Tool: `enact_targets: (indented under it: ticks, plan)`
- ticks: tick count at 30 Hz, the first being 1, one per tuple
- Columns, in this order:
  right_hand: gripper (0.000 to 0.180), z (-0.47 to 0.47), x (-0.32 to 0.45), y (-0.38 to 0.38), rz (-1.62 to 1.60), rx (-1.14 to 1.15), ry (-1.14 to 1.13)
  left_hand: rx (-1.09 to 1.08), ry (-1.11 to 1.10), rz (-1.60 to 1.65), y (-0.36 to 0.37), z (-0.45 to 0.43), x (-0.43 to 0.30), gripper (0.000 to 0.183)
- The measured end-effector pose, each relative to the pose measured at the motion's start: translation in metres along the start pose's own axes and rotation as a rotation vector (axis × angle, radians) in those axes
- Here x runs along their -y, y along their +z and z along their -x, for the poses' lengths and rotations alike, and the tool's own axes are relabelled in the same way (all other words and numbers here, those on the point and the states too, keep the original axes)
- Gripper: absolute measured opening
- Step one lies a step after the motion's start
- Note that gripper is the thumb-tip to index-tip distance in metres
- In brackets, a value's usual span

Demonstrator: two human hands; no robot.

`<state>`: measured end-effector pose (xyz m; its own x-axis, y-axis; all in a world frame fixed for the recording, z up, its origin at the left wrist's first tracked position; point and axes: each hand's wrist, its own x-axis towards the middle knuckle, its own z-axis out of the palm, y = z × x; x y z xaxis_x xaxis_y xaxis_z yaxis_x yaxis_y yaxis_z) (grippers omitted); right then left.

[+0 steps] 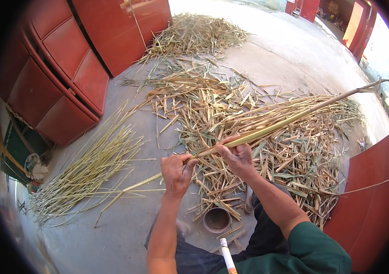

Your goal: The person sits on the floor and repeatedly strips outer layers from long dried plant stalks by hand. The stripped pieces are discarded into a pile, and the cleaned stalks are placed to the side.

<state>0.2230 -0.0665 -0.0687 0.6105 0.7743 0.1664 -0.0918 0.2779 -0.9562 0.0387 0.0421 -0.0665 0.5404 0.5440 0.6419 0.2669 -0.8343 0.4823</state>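
Observation:
A long plant stalk [273, 127] with its dry leaf sheath runs aslant across the view, its lower end low at the left and its tip at the upper right. My left hand [177, 171] is closed around its lower part. A little further up, my right hand [237, 154] grips the same stalk, thumb on top. Beyond the right hand lies a row of unstripped stalks [266, 113] on a heap of dry husks [208, 120]. Left of my left hand, thin peeled stems [95, 167] are spread on the floor.
A round container [217, 220] stands between my feet. Red metal doors [67, 44] stand at the left, and a red panel [369, 202] is at the right. Another husk pile [201, 32] lies further off. A lit cigarette [227, 255] juts in at the bottom.

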Motion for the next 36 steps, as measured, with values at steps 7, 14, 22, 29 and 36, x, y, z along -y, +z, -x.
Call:
enact_targets:
  ticks: [7, 14, 22, 29, 36]
  plan:
    - [0.012, -0.002, 0.024, -0.012, 0.392, 0.206, -0.276, 0.299, -0.492, 0.676, 0.005, 0.001, 0.016, 0.02]
    - [0.011, -0.006, 0.041, -0.05, 0.186, 0.08, -0.151, 0.421, -0.587, 0.774, -0.005, 0.0, 0.013, 0.02]
    - [0.059, -0.039, 0.054, -0.217, -0.567, -0.831, 0.081, 0.291, -0.496, 0.529, -0.031, 0.004, 0.017, 0.028]
    - [0.04, -0.031, 0.062, -0.181, -0.78, -0.262, 0.15, 0.41, -0.5, 0.354, -0.047, 0.018, 0.014, 0.023]
    - [0.022, -0.034, 0.058, -0.156, -0.458, -0.221, 0.177, 0.453, -0.591, 0.303, -0.094, 0.03, 0.04, 0.022]
